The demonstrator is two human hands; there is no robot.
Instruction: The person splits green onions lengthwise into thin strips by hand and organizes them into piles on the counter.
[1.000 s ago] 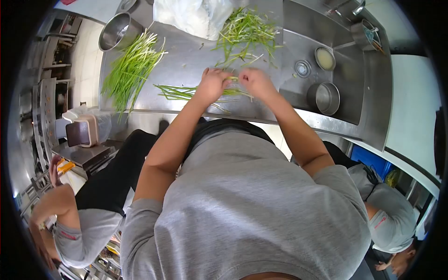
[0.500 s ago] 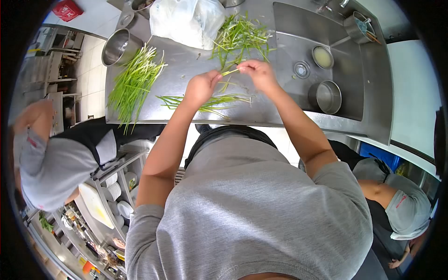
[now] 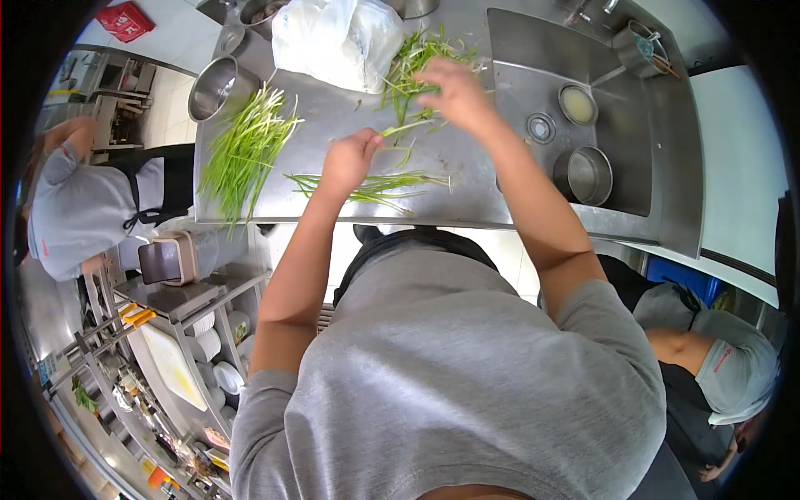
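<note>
My left hand [image 3: 346, 165] pinches a thin scallion [image 3: 402, 129], its pale end pointing right over the steel counter. Over the edge of a loose pile of scallion greens [image 3: 407, 77], my right hand [image 3: 458, 93] is raised with its fingers apart. I cannot see anything held in it. Below the hands lies a small row of scallions [image 3: 392, 185], partly hidden by my left wrist. To the left spreads a large bunch of scallions [image 3: 246, 158], white ends toward the back.
A white plastic bag [image 3: 333, 42] stands behind the hands. A steel pot [image 3: 221, 90] sits at the back left. The sink [image 3: 533, 92] on the right holds a bowl of pale liquid [image 3: 577, 105] and an empty pot [image 3: 588, 175]. Co-workers stand left [image 3: 92, 208] and right [image 3: 733, 367].
My right hand has let go of the scallion and moved up toward the greens pile, fingers opening. My left hand keeps hold. The co-worker on the left has shifted, uncovering a container.
</note>
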